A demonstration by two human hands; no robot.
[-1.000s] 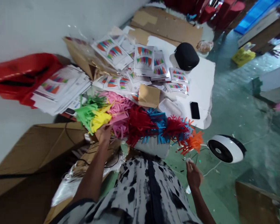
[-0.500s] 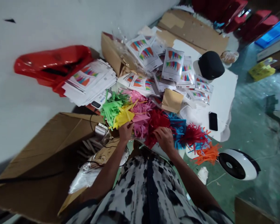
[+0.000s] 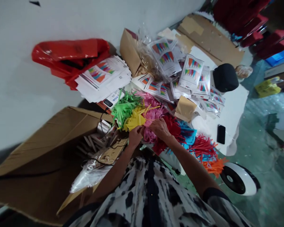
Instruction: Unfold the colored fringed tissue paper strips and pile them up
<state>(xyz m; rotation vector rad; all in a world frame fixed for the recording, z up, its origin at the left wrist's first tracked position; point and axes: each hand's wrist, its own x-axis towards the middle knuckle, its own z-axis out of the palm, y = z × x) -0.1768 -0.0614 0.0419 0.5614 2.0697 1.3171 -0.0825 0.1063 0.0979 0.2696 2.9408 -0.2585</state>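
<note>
Along the near edge of the table runs a row of fringed paper tassels. My left hand [image 3: 135, 136] pinches the lower edge of the yellow tassel [image 3: 134, 119]. Close beside it, my right hand [image 3: 161, 130] has its fingers bent together on the pink tassel [image 3: 153, 112]; the fingertips are partly hidden in the strips. The green tassel [image 3: 123, 108] lies left of the yellow one. Right of my right hand lie a dark red tassel [image 3: 174, 126], a blue one [image 3: 188, 134], a brighter red one [image 3: 204, 146] and an orange one [image 3: 214, 166].
Printed bunting packs [image 3: 191, 71] and a stack of printed cards [image 3: 104, 78] lie behind the tassels. A red plastic bag [image 3: 68, 52], a small brown box [image 3: 185, 108], a black phone [image 3: 221, 134] and a dark rounded object [image 3: 225, 78] surround them. A large open carton [image 3: 40, 151] stands at left.
My right hand has moved left from the dark red tassel to the pink one, close to my left hand. My left hand stays at the yellow tassel. The whole view has shifted slightly.
</note>
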